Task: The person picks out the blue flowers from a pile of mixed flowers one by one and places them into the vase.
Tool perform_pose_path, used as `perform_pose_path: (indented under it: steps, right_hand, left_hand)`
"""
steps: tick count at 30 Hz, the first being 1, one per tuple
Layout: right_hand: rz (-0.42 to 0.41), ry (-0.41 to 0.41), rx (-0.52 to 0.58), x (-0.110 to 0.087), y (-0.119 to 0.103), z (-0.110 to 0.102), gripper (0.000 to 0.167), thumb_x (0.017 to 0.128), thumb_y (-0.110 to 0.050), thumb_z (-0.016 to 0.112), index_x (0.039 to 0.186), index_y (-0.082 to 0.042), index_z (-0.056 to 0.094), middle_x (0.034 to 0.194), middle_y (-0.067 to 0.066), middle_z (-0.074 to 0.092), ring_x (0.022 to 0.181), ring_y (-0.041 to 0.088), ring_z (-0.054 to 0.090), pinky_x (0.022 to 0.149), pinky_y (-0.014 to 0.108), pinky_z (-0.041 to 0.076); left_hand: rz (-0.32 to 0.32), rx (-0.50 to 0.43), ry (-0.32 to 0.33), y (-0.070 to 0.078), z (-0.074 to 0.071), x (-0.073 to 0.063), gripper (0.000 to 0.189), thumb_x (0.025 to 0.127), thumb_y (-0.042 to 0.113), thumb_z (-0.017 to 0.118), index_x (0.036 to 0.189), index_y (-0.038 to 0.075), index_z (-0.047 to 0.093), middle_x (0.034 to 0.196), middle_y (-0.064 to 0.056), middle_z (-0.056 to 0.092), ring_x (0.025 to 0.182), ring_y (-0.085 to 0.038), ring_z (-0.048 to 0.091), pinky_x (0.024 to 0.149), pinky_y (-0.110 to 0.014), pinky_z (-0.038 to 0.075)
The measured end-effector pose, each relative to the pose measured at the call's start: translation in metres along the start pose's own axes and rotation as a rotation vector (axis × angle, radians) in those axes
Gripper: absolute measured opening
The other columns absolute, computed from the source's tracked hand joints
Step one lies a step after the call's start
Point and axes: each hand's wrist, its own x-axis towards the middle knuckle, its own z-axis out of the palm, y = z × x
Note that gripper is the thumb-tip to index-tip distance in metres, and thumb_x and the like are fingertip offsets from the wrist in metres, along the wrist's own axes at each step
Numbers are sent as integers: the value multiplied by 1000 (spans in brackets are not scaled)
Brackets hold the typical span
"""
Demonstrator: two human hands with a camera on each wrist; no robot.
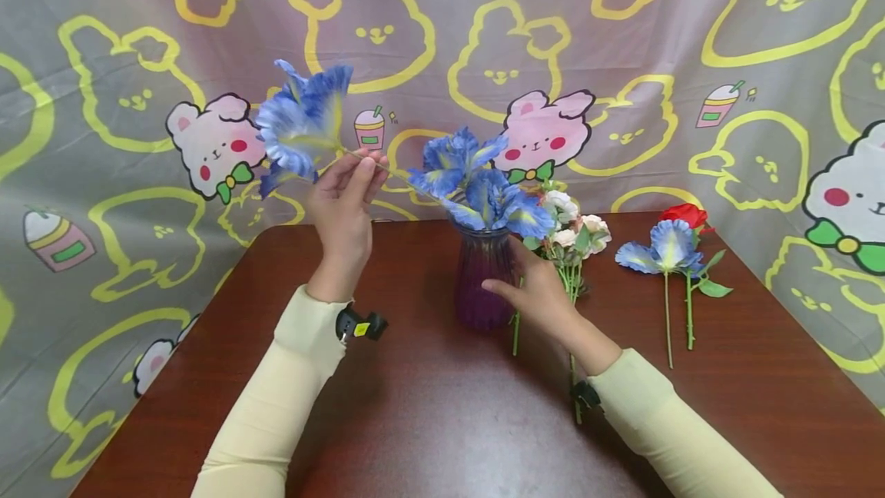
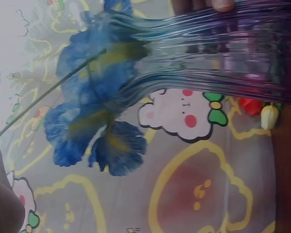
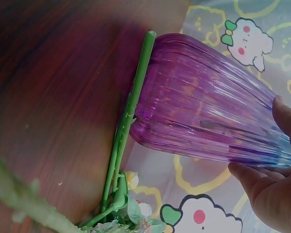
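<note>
My left hand [image 1: 347, 210] pinches the thin stem [image 2: 48, 87] of a blue artificial iris [image 1: 300, 125], raised to the left of the vase. Its bloom points up and left; the stem slants down to the right, its tip overlapping the blue petals at the vase mouth in the left wrist view. A ribbed purple glass vase [image 1: 482, 283] stands upright with blue irises [image 1: 494, 198] in its mouth. My right hand [image 1: 542, 294] grips the vase from the right, thumb and fingers on either side of the glass [image 3: 194, 97]; some fingers are hidden behind it.
White and pink flowers [image 1: 570, 225] with green stems [image 3: 123, 124] lie just right of the vase, partly under my right forearm. Further right lie another blue iris [image 1: 671, 244] and a red flower [image 1: 684, 216]. A patterned curtain [image 1: 442, 44] closes off the brown table's [image 1: 415, 421] back.
</note>
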Motion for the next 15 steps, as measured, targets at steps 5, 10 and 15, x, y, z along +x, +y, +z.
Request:
perform_pose_path:
  steps: [5, 10, 15]
  right_hand:
    - [-6, 2, 1, 0, 1, 1, 82, 81, -25, 81, 143, 8, 39, 129, 28, 55, 100, 37, 65, 83, 50, 52]
    - [-2, 2, -17, 0, 0, 0, 82, 81, -26, 81, 143, 9, 38, 125, 29, 58, 95, 35, 66, 80, 49, 52]
    - [5, -5, -16, -1, -1, 0, 82, 82, -26, 80, 143, 8, 38, 122, 28, 60, 89, 30, 64, 78, 48, 51]
  left_hand:
    - [-18, -4, 15, -9, -4, -4, 23, 87, -17, 58, 87, 0, 74, 84, -14, 72, 80, -23, 70, 75, -32, 57]
    - [-25, 10, 18, -18, -7, -7, 22, 87, -17, 60, 87, 0, 74, 85, -14, 72, 80, -24, 71, 76, -33, 57]
    - [-53, 29, 16, -26, -10, -13, 16, 86, -15, 63, 90, -4, 73, 85, -15, 72, 80, -25, 71, 77, -35, 57]
